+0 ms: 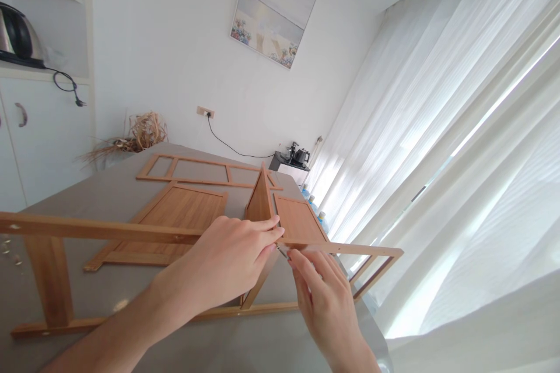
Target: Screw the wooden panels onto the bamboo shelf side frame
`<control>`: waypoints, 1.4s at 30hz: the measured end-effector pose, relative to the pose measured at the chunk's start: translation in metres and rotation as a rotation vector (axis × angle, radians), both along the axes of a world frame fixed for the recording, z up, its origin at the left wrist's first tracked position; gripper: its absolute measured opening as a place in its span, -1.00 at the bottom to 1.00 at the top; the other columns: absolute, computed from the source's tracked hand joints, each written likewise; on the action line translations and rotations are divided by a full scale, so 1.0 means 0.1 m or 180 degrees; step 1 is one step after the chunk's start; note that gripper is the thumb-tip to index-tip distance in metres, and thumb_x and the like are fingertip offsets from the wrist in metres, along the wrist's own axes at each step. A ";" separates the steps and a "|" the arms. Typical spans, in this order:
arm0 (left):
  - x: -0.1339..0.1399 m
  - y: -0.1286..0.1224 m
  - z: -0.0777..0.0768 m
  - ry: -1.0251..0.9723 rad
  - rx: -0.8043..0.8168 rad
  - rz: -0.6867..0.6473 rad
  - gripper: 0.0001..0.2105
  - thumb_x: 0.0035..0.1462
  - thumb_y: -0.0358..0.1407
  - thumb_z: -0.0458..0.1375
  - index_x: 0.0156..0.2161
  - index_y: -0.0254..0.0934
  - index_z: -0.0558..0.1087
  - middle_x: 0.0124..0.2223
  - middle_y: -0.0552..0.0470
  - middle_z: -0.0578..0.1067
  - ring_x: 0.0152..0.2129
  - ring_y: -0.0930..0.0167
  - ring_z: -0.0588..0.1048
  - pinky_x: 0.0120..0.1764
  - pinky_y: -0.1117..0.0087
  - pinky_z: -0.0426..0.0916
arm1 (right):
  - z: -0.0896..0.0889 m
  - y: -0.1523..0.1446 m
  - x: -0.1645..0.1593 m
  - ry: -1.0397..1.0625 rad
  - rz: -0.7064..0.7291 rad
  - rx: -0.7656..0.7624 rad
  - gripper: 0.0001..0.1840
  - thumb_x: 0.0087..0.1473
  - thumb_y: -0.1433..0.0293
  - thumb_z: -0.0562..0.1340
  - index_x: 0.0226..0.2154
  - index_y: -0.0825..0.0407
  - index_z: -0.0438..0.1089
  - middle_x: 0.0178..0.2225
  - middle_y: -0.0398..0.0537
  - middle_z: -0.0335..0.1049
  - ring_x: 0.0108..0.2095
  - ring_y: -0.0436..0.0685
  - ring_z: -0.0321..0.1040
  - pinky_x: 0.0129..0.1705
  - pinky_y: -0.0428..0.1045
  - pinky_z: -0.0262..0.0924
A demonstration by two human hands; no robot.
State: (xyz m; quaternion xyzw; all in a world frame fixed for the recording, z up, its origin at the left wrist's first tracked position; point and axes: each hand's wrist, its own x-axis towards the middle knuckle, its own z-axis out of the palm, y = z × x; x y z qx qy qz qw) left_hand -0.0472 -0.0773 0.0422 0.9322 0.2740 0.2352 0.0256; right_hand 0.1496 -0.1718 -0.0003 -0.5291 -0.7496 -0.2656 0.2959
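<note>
A wooden frame [109, 228] stands on its long edge across the table close to me. An upright wooden panel [259, 198] meets its upper rail near the middle. My left hand [234, 250] reaches over that rail, its fingers closed on the frame at the joint with the panel. Just right of the joint, my right hand [321, 288] pinches a thin metal rod [282, 252], whose tip points at the rail by my left fingertips. Whether the rod is a screw or a hex key I cannot tell.
Flat on the grey table [109, 186] lie a wooden panel [184, 210], another panel [300, 215] and an open frame [196, 169]. Small metal pieces [17, 259] rest at the left. White curtains [437, 157] hang along the right, with blue-capped bottles [322, 220] beside the table.
</note>
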 end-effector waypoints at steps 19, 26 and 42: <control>0.00 0.01 -0.02 -0.0011 0.0062 -0.0025 -0.60 0.37 -0.30 -0.10 0.19 -0.01 0.43 0.27 0.20 0.36 -0.03 0.29 0.59 -0.05 0.25 0.49 | 0.13 -0.09 0.04 -0.0541 0.0106 -0.0369 -0.63 0.27 0.65 0.01 0.04 0.10 0.30 -0.21 0.03 0.34 -0.30 0.08 0.22 -0.25 0.01 0.19; -0.01 0.01 -0.03 -0.0047 0.0002 -0.0038 -0.60 0.37 -0.27 -0.09 0.20 0.02 0.42 0.28 0.16 0.36 -0.02 0.30 0.58 -0.03 0.29 0.46 | 0.11 -0.08 0.04 -0.0442 0.0136 -0.0341 -0.63 0.27 0.66 0.01 0.04 0.08 0.28 -0.20 0.04 0.33 -0.25 0.10 0.27 -0.21 0.00 0.21; 0.00 -0.01 -0.01 -0.0008 0.0058 0.0000 -0.59 0.37 -0.27 -0.11 0.20 0.00 0.43 0.27 0.16 0.37 -0.09 0.28 0.62 -0.09 0.25 0.50 | 0.43 -0.09 -0.03 -0.1271 0.0012 -0.0171 -0.65 0.22 0.70 -0.02 -0.12 0.15 0.37 -0.36 0.00 0.30 -0.41 0.07 0.16 -0.38 0.01 0.10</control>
